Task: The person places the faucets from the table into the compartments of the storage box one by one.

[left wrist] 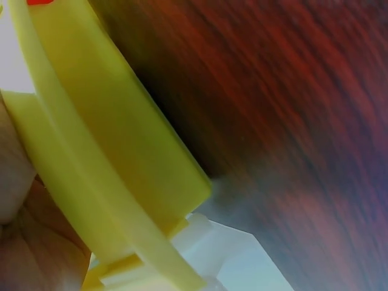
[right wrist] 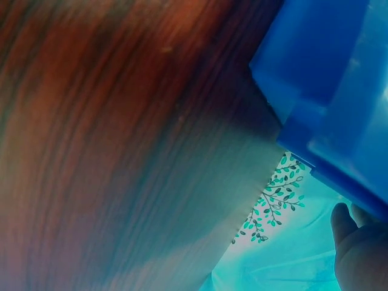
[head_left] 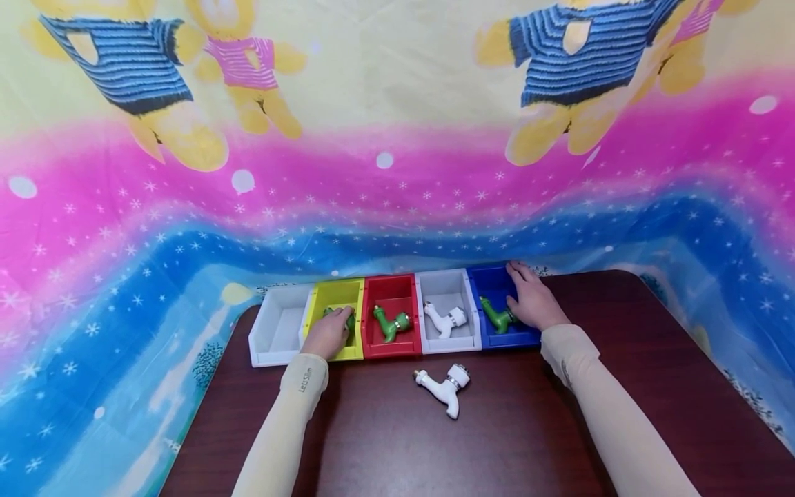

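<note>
The left hand (head_left: 329, 334) covers a green tap (head_left: 351, 322) in the yellow bin (head_left: 339, 293), near the table's (head_left: 385, 442) far edge; its grip and the tap's long axis are unclear. The right hand (head_left: 537, 299), fingers extended, rests on the right edge of the blue bin (head_left: 522, 339), beside a second tap (head_left: 495, 318) pointing far-left.

Five bins (head_left: 391, 351) stand abreast on your table (head_left: 385, 442); a faucet (head_left: 444, 323) lies in each of the rightmost three, another faucet (head_left: 444, 392) nearer you.

Printed cloth (head_left: 385, 193) behind brown table (head_left: 385, 449)
</note>
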`<state>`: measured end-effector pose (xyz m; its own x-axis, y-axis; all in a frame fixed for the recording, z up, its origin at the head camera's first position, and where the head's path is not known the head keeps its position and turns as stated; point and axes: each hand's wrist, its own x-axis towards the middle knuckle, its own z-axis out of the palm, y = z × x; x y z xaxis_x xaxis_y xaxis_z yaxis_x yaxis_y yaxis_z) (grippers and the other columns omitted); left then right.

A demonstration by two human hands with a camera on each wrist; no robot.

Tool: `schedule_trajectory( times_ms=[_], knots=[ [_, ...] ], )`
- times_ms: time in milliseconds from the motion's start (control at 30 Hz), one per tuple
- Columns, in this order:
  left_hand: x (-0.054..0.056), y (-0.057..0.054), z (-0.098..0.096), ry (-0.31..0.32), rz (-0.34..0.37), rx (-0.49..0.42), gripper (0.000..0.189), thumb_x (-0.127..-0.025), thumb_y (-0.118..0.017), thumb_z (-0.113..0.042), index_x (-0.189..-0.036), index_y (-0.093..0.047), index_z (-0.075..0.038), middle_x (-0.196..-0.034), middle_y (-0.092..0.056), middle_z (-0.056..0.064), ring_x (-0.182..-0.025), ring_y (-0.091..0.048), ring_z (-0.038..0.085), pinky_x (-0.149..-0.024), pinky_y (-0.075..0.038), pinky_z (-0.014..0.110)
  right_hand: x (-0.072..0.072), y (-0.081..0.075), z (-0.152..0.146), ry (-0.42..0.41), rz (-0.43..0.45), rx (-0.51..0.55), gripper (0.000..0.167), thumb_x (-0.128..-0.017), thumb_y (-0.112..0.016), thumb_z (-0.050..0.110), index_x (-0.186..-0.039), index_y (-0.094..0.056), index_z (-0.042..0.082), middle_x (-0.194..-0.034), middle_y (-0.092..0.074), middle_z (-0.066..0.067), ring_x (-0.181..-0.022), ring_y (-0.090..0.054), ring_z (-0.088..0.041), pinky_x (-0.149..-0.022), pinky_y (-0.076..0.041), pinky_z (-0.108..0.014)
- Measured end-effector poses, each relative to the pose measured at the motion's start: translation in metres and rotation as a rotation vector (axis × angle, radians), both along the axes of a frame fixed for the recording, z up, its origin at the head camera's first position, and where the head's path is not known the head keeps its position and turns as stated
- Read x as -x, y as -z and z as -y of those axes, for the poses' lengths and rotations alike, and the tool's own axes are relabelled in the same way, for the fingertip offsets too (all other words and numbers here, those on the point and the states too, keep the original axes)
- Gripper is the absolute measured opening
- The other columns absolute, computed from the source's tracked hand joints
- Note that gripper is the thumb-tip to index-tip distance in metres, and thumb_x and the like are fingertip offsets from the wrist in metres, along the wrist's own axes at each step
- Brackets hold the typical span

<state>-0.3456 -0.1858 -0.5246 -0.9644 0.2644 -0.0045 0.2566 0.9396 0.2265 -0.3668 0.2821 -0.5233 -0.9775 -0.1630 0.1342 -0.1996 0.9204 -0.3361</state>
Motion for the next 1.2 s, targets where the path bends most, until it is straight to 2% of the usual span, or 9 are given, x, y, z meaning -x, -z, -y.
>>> schedule_trajectory(
  times_ms=[233,367,500,633,767,933,1100,1200],
  knots=[
    [-0.001,-0.003,0.001,0.012,0.016,-0.024,0.068,-0.099,-0.066,-0.013,-0.160,-0.036,-0.012,-0.154,-0.053,0.015,-0.142,-0.051,0.035,-0.117,-0.042,0.050,-0.002,-0.002,0.001,0.005,0.020,0.007,0.078,-0.099,-0.063,0.015,-0.164,-0.021,0.002,-0.170,-0.017,-0.022,-0.157,-0.015,-0.044,-0.118,-0.033,-0.063],
    [-0.004,-0.008,0.001,0.033,0.006,-0.042,0.071,-0.098,-0.065,-0.009,-0.162,-0.034,-0.014,-0.157,-0.051,0.013,-0.144,-0.049,0.035,-0.118,-0.041,0.050,-0.002,-0.003,0.001,0.006,0.021,0.009,0.079,-0.099,-0.063,0.015,-0.164,-0.020,0.002,-0.170,-0.017,-0.022,-0.157,-0.015,-0.044,-0.117,-0.033,-0.063],
    [-0.009,-0.018,0.000,0.047,-0.051,-0.030,0.070,-0.094,-0.062,-0.001,-0.159,-0.040,-0.016,-0.155,-0.052,0.012,-0.143,-0.049,0.036,-0.117,-0.041,0.052,-0.003,-0.003,0.001,0.001,0.015,0.013,0.079,-0.099,-0.063,0.015,-0.164,-0.020,0.002,-0.170,-0.017,-0.022,-0.157,-0.016,-0.045,-0.117,-0.034,-0.063],
    [-0.016,-0.032,-0.008,0.069,-0.152,-0.006,0.069,-0.091,-0.064,0.001,-0.155,-0.048,-0.018,-0.150,-0.056,0.010,-0.140,-0.052,0.034,-0.116,-0.043,0.051,-0.003,-0.004,0.001,-0.003,0.024,0.017,0.079,-0.099,-0.063,0.015,-0.164,-0.019,0.002,-0.170,-0.016,-0.022,-0.157,-0.014,-0.045,-0.117,-0.033,-0.064],
    [-0.028,-0.045,-0.028,0.137,-0.253,0.013,0.068,-0.090,-0.074,-0.007,-0.153,-0.051,-0.021,-0.145,-0.059,0.007,-0.137,-0.055,0.031,-0.114,-0.045,0.051,-0.004,-0.004,0.001,-0.003,0.033,0.019,0.079,-0.099,-0.063,0.015,-0.164,-0.019,0.002,-0.170,-0.016,-0.022,-0.157,-0.014,-0.045,-0.117,-0.033,-0.064],
    [-0.046,-0.055,-0.063,0.239,-0.295,0.025,0.069,-0.091,-0.078,-0.021,-0.154,-0.049,-0.027,-0.148,-0.058,0.002,-0.139,-0.054,0.025,-0.116,-0.043,0.053,-0.002,-0.003,-0.001,-0.002,0.019,0.019,0.079,-0.099,-0.064,0.015,-0.164,-0.021,0.002,-0.170,-0.018,-0.023,-0.156,-0.016,-0.046,-0.116,-0.034,-0.064],
    [-0.063,-0.055,-0.096,0.378,-0.330,0.077,0.065,-0.095,-0.075,-0.030,-0.154,-0.049,-0.027,-0.147,-0.060,0.000,-0.136,-0.056,0.022,-0.115,-0.044,0.049,-0.001,-0.002,0.000,-0.001,0.018,0.023,0.079,-0.099,-0.063,0.015,-0.164,-0.020,0.002,-0.170,-0.017,-0.022,-0.156,-0.015,-0.045,-0.116,-0.035,-0.064],
    [-0.074,-0.050,-0.113,0.469,-0.356,0.107,0.062,-0.097,-0.071,-0.035,-0.154,-0.049,-0.027,-0.145,-0.062,-0.001,-0.134,-0.058,0.021,-0.115,-0.044,0.047,-0.001,-0.002,0.001,0.001,0.025,0.023,0.080,-0.099,-0.063,0.015,-0.164,-0.019,0.002,-0.170,-0.017,-0.022,-0.157,-0.015,-0.045,-0.116,-0.035,-0.064]
  ],
)
